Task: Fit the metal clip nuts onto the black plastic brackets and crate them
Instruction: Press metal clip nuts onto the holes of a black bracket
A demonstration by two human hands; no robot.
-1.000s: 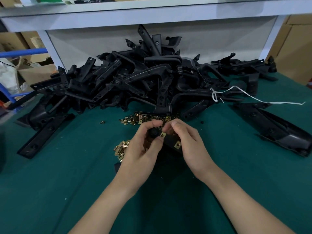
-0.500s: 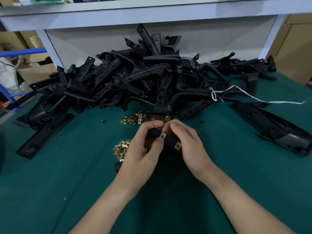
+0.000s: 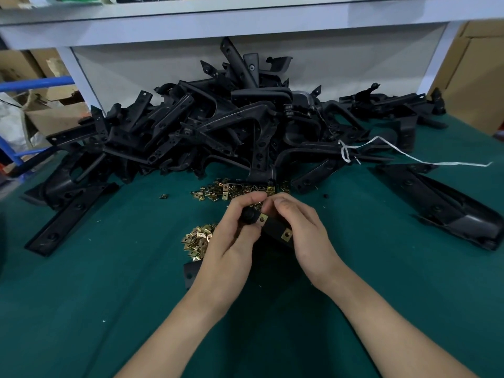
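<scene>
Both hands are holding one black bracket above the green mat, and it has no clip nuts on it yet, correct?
Not quite. The head view shows the bracket already carrying two clip nuts, the second further along it. The left hand and right hand do hold it above the green mat.

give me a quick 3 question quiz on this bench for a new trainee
1. True or false: the left hand and right hand both grip the same black bracket.
2. How many clip nuts show fitted on that bracket? A) none B) two C) five
3. Fill in: the white string lies on the ___ side of the bracket pile, as the person sees it.
Key: 1 true; 2 B; 3 right
</scene>
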